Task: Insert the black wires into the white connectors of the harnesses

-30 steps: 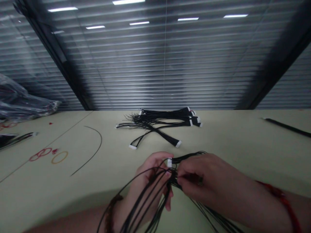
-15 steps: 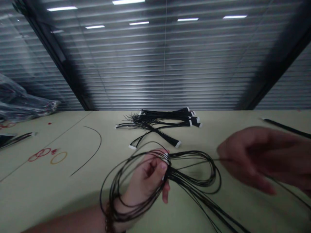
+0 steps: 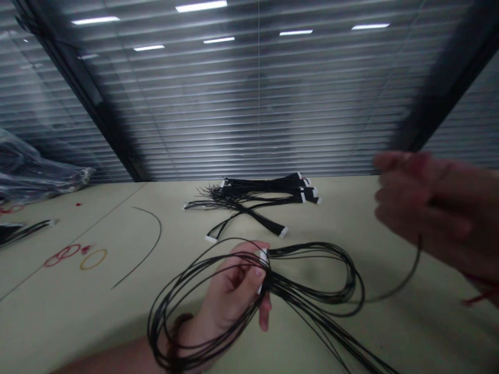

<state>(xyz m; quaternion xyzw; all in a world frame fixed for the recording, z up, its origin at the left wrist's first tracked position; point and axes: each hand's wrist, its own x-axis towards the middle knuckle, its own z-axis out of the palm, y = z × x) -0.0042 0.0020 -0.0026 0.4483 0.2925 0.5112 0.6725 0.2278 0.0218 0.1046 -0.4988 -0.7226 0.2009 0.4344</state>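
My left hand [image 3: 234,291] is closed around a looped bundle of thin black wires [image 3: 312,291] where a small white connector [image 3: 263,255] sits by my thumb. One loop hangs round my wrist, another spreads to the right over the table. My right hand [image 3: 429,213] is raised at the right, blurred by motion, fingers curled, with one single black wire [image 3: 405,280] running from it down to the bundle.
A pile of black wire harnesses with white connectors [image 3: 265,200] lies further back on the pale table [image 3: 117,322]. A loose curved wire [image 3: 148,244], red and yellow rubber bands [image 3: 78,254], and plastic bags [image 3: 35,176] lie at the left. Window blinds stand behind.
My right hand left the bundle, moved right and up, and drew a single wire out. The loops in my left hand opened wider.
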